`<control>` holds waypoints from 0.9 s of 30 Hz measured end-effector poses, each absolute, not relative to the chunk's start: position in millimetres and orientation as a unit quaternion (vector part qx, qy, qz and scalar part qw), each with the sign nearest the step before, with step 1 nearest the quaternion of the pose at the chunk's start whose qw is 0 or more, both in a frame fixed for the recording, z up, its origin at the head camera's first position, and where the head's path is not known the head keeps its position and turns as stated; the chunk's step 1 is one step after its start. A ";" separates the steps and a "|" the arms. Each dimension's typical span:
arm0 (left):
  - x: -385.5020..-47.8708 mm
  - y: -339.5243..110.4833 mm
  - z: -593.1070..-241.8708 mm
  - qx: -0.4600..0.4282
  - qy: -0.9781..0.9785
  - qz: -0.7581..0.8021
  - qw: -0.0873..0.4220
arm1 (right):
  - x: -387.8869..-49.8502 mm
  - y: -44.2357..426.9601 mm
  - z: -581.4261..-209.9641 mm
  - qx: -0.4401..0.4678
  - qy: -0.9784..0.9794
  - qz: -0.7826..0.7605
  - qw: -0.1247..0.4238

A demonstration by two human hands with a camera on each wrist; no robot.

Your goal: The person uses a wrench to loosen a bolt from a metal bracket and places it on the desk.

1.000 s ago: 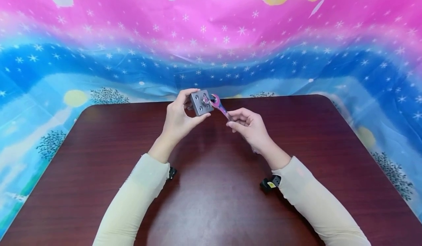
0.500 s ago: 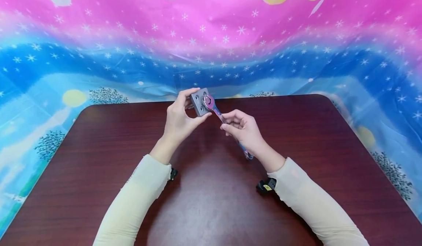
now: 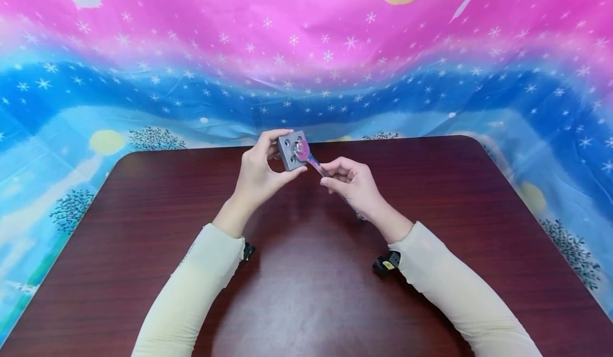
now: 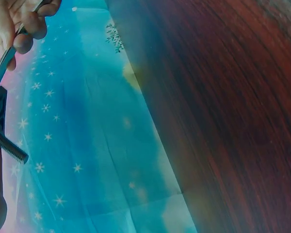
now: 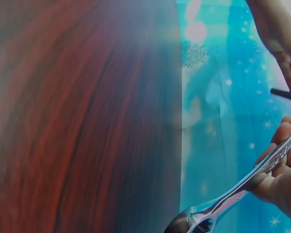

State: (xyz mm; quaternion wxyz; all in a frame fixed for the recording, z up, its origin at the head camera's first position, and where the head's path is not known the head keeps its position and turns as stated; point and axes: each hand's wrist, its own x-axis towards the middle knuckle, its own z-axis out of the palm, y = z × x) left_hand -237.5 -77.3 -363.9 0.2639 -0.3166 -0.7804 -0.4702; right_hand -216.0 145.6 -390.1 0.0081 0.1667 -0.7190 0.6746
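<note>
My left hand (image 3: 256, 173) grips a small grey metal block (image 3: 286, 154) by its edges, fingers behind and thumb along the lower edge. Holes show near the block's corners, and a shiny bolt head or nut sits at its centre. A threaded bolt shank (image 4: 9, 148) sticks out from the block's other side in the left wrist view. My right hand (image 3: 356, 184) pinches a pink-blue iridescent wrench (image 3: 314, 163) by its shaft. One wrench end lies at the block's centre; how it seats there is too small to tell. The ring end (image 5: 202, 224) points back below the hand.
Both hands are raised above the far part of a dark red-brown wooden table (image 3: 306, 293). A pink and blue snowflake cloth (image 3: 306, 80) hangs behind and around it. Black wrist devices (image 3: 387, 264) sit at both sleeve cuffs.
The right hand has moved left, bringing the wrench end from beside the block onto its centre. Over the last half second the wrench has shifted only slightly. The left hand keeps its hold.
</note>
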 end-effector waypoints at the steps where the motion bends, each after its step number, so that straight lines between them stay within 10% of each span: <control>1: -237.0 -78.9 -363.0 -0.320 -0.781 -0.473 0.252 | -217.8 147.4 -390.8 0.171 -0.720 0.673 0.006; 27: -222.0 -92.3 -349.3 -0.392 -0.767 -0.482 -0.161 | -245.2 198.9 -392.4 0.350 -0.755 0.544 -0.110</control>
